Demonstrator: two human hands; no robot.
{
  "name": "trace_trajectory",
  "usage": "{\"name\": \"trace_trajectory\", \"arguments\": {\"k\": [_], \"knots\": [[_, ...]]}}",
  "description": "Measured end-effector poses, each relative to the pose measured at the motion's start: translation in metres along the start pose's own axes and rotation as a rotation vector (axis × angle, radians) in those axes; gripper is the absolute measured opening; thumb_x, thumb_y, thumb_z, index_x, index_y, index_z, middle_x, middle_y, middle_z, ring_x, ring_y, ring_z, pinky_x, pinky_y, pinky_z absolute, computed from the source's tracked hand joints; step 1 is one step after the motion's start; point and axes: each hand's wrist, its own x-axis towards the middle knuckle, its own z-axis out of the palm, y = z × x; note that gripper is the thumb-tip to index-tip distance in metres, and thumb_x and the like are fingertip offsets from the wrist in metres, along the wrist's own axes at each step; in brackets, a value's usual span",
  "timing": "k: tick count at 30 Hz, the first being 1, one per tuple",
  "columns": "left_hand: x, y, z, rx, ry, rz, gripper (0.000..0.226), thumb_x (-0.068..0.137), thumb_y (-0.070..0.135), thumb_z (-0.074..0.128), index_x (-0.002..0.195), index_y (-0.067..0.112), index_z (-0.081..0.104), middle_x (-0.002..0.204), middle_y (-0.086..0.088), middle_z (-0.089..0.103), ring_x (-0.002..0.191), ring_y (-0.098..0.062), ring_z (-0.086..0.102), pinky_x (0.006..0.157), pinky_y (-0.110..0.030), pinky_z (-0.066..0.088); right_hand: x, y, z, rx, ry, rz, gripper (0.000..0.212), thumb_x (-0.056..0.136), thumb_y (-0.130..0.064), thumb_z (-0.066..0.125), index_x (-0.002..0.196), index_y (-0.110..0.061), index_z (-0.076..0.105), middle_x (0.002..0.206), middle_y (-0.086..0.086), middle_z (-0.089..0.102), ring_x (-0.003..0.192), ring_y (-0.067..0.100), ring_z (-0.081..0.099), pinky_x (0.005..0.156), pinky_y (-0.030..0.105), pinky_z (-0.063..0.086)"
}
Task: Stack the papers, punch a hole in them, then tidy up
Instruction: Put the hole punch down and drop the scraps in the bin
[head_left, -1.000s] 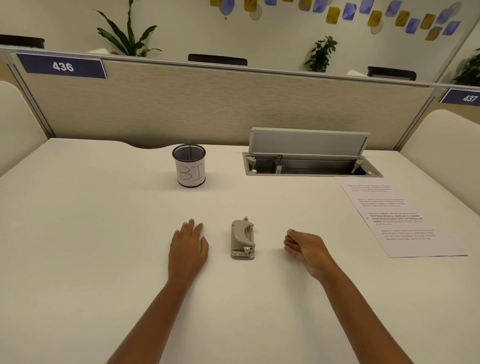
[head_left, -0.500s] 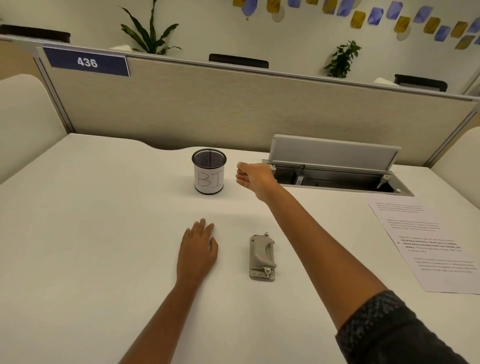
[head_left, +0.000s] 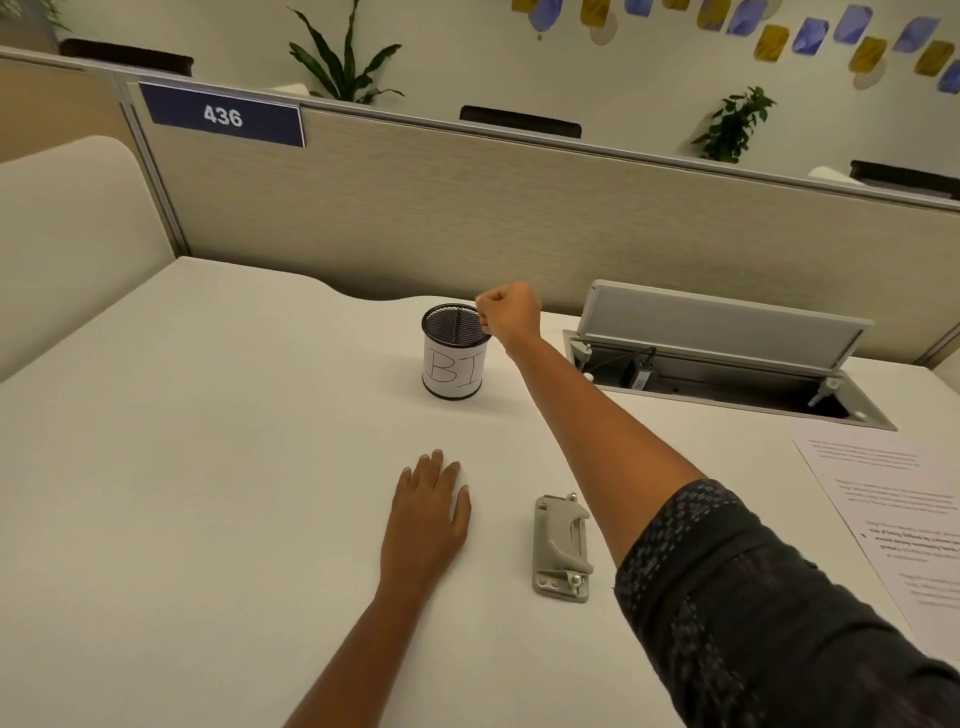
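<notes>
A grey hole punch (head_left: 562, 548) lies on the white desk (head_left: 208, 467) in front of me. The printed papers (head_left: 898, 514) lie flat at the right edge of the desk. My left hand (head_left: 428, 512) rests flat on the desk, fingers apart, just left of the punch. My right hand (head_left: 509, 314) is stretched forward with its fingers closed in a fist, held over the right rim of a black mesh cup (head_left: 455, 351) with a white label reading "BI". Whatever the fist may hold is hidden.
An open cable hatch (head_left: 727, 364) with its lid raised is set into the desk at the back right. A beige partition (head_left: 519, 218) with the sign "436" closes off the back. Cushioned side panels stand at the left.
My right hand left the desk beside the punch and reached forward and left to the mesh cup's rim, staying closed. My view shifted to the left. The left hand stayed put.
</notes>
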Motion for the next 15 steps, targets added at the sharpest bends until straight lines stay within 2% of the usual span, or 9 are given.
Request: {"name": "trace_trajectory", "arguments": {"k": [2, 5, 8, 10, 13, 15], "knots": [[0.000, 0.000, 0.000, 0.003, -0.007, -0.006, 0.038, 0.092, 0.021, 0.044, 0.127, 0.008, 0.050, 0.142, -0.014, 0.044, 0.133, -0.026, 0.038, 0.114, -0.040, 0.025, -0.003, 0.003, -0.002, -0.003, 0.003, 0.007, 0.023, 0.080, -0.001, 0.057, 0.079, 0.021, 0.061, 0.067, 0.018, 0.049, 0.068, 0.023, 0.043, 0.080, 0.049, 0.052], [0.000, -0.001, 0.001, 0.005, -0.016, -0.010, 0.039, 0.093, 0.022, 0.042, 0.129, 0.009, 0.047, 0.145, -0.013, 0.040, 0.135, -0.024, 0.035, 0.115, -0.038, 0.021, -0.010, 0.010, -0.011, 0.073, -0.006, 0.026, 0.026, 0.081, -0.006, 0.060, 0.083, 0.019, 0.063, 0.069, 0.016, 0.054, 0.067, 0.023, 0.048, 0.081, 0.044, 0.054], [0.000, -0.001, 0.000, 0.007, -0.027, -0.014, 0.041, 0.093, 0.022, 0.040, 0.132, 0.011, 0.044, 0.148, -0.011, 0.036, 0.138, -0.022, 0.031, 0.116, -0.036, 0.018, -0.024, 0.028, -0.028, 0.178, 0.000, 0.055, 0.020, 0.085, -0.006, 0.057, 0.083, 0.011, 0.066, 0.066, 0.012, 0.056, 0.057, 0.018, 0.051, 0.064, 0.030, 0.053], [0.000, 0.000, -0.001, 0.005, -0.030, -0.015, 0.041, 0.093, 0.022, 0.039, 0.133, 0.011, 0.043, 0.149, -0.010, 0.035, 0.139, -0.022, 0.029, 0.117, -0.035, 0.016, -0.039, 0.048, -0.045, 0.157, 0.030, 0.059, 0.020, 0.087, -0.007, 0.055, 0.088, 0.010, 0.065, 0.067, 0.009, 0.056, 0.055, 0.012, 0.051, 0.059, 0.022, 0.050], [-0.001, 0.002, -0.003, -0.002, -0.028, -0.021, 0.041, 0.093, 0.020, 0.041, 0.132, 0.010, 0.044, 0.148, -0.011, 0.036, 0.138, -0.023, 0.031, 0.117, -0.036, 0.017, -0.067, 0.088, -0.075, 0.116, 0.066, 0.064, 0.020, 0.088, -0.009, 0.055, 0.092, 0.009, 0.064, 0.071, 0.009, 0.059, 0.064, 0.017, 0.055, 0.062, 0.022, 0.050], [-0.002, 0.003, -0.005, -0.003, -0.025, -0.019, 0.040, 0.092, 0.017, 0.043, 0.130, 0.008, 0.047, 0.146, -0.014, 0.039, 0.137, -0.025, 0.034, 0.116, -0.037, 0.020, -0.087, 0.115, -0.093, 0.072, 0.089, 0.104, 0.021, 0.089, -0.010, 0.054, 0.095, 0.008, 0.064, 0.080, 0.011, 0.061, 0.074, 0.022, 0.057, 0.071, 0.031, 0.053]]}}
